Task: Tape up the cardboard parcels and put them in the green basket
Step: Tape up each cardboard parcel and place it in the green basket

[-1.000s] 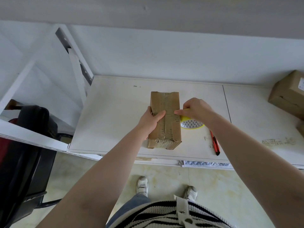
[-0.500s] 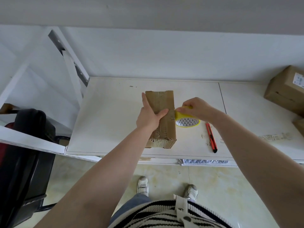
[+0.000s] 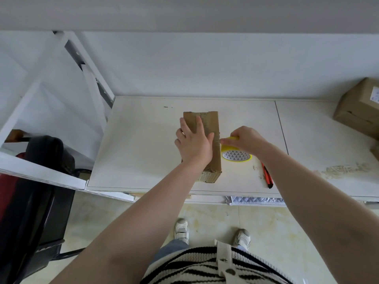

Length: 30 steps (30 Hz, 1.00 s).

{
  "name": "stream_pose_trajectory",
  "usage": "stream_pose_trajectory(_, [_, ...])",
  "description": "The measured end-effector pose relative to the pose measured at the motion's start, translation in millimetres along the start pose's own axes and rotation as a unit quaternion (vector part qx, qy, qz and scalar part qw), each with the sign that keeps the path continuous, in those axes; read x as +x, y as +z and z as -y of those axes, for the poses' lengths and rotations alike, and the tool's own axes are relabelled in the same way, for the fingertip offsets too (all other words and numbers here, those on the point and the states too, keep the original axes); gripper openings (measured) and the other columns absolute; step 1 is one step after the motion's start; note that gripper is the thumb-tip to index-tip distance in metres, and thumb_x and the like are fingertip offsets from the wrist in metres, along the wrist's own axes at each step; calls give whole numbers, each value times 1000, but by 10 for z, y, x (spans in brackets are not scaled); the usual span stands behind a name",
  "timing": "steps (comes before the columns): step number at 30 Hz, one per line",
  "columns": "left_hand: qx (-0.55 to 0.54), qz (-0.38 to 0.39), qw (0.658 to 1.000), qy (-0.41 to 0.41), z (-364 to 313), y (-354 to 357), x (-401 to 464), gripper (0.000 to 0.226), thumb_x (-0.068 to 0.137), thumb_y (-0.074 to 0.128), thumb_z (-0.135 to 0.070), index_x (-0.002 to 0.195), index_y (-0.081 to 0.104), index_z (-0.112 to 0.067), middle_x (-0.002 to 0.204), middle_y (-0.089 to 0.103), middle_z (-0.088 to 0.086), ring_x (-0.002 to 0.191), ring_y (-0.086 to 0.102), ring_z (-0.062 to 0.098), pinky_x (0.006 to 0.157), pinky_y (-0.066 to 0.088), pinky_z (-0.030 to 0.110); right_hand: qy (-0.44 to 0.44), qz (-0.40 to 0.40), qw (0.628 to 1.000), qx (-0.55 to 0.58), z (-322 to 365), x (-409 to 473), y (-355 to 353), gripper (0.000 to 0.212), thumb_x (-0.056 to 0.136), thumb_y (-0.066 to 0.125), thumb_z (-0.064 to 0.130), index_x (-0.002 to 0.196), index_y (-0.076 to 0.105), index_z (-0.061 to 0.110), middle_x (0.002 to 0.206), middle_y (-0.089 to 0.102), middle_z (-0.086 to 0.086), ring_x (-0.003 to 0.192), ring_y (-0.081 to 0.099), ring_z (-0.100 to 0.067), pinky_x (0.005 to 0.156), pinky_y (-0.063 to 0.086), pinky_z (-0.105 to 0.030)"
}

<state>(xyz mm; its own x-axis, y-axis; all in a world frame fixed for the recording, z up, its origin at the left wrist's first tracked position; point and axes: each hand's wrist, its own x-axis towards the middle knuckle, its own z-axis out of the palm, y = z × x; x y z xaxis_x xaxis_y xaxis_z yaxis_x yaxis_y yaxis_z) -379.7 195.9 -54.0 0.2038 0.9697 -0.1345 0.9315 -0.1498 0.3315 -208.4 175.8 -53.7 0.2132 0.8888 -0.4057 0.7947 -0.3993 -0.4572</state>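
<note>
A long brown cardboard parcel (image 3: 211, 128) lies on the white table (image 3: 143, 144), its length running away from me. My left hand (image 3: 193, 143) lies flat on the parcel's top with fingers stretched forward, pressing it down. A yellow roll of tape (image 3: 235, 153) sits against the parcel's right side. My right hand (image 3: 245, 139) grips the roll from above, its fingers curled over the yellow rim. The green basket is out of view.
A red and black utility knife (image 3: 267, 178) lies on the table right of the tape. Another cardboard box (image 3: 361, 107) stands at the far right. A white shelf frame (image 3: 90, 78) rises at the left, with a dark chair (image 3: 37, 181) below it.
My left hand has gone from gripping the parcel's left edge to lying flat on its top, fingers sliding forward. My right hand has stayed on the tape roll beside the parcel.
</note>
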Motion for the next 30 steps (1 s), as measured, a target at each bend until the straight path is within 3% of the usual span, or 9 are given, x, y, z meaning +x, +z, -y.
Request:
stream_pose_trajectory(3, [29,32,999,-20,-15,54,-19,98,83,27,-83,156,-8,-26,160,-17,22,144,15,40,110,25,54,-1,-9,1000,-4,-3,-8,26,50,84,63,57,64,57,12,61,47,-1,60,46,-19,51,31,-28])
stream_pose_trajectory(7, [-10,47,998,-49,19,29,20,122,62,39,-96,154,-7,-30,159,-14,23,138,25,39,105,30,52,-33,12,997,70,-120,-60,26,45,94,56,42,61,49,13,59,40,1,59,39,-18,55,30,-30])
stream_pose_trajectory(10, [-49,57,996,-55,20,-26,64,119,63,57,-87,152,-1,-32,158,-1,18,134,27,38,100,35,50,-40,14,993,112,-180,-120,-42,36,96,55,27,66,52,7,62,41,-1,65,40,-20,62,31,-32])
stream_pose_trajectory(14, [-146,48,986,-60,92,-103,101,108,62,75,-65,145,13,-37,144,17,9,125,33,33,92,40,44,-67,-9,996,59,-59,-182,-191,34,92,60,34,71,61,6,64,50,-1,62,46,-16,57,35,-29])
stream_pose_trajectory(16, [-254,58,963,-64,140,-128,103,101,60,78,-58,140,18,-42,141,21,4,124,36,31,92,41,42,-75,-36,997,0,74,-196,-304,37,89,61,43,71,64,10,65,53,-2,61,48,-15,56,35,-28])
stream_pose_trajectory(19, [-451,104,881,-97,216,-143,85,98,58,80,-51,139,25,-43,137,31,2,121,46,27,102,44,47,-72,-70,992,-74,283,-179,-478,41,85,61,52,67,63,16,64,54,-1,63,51,-17,53,35,-29])
stream_pose_trajectory(24, [-558,233,787,-123,478,-96,114,101,69,80,-39,148,17,-42,139,48,5,118,55,26,100,47,48,-73,-49,989,-119,572,-131,-390,41,85,60,56,57,49,27,66,48,8,71,51,-19,56,31,-28])
stream_pose_trajectory(27, [-554,258,775,-161,580,-104,215,90,83,73,-38,151,15,-41,133,55,2,113,57,22,95,46,41,-74,-60,988,-125,771,-99,-263,37,85,59,58,63,51,29,69,48,12,70,49,-17,51,27,-25])
stream_pose_trajectory(30, [-534,240,790,-184,552,-88,242,97,78,68,-63,152,12,-35,133,53,-1,114,54,21,99,41,41,-91,-58,982,-152,933,-61,-183,36,86,56,60,75,56,26,73,52,8,72,50,-18,50,25,-24])
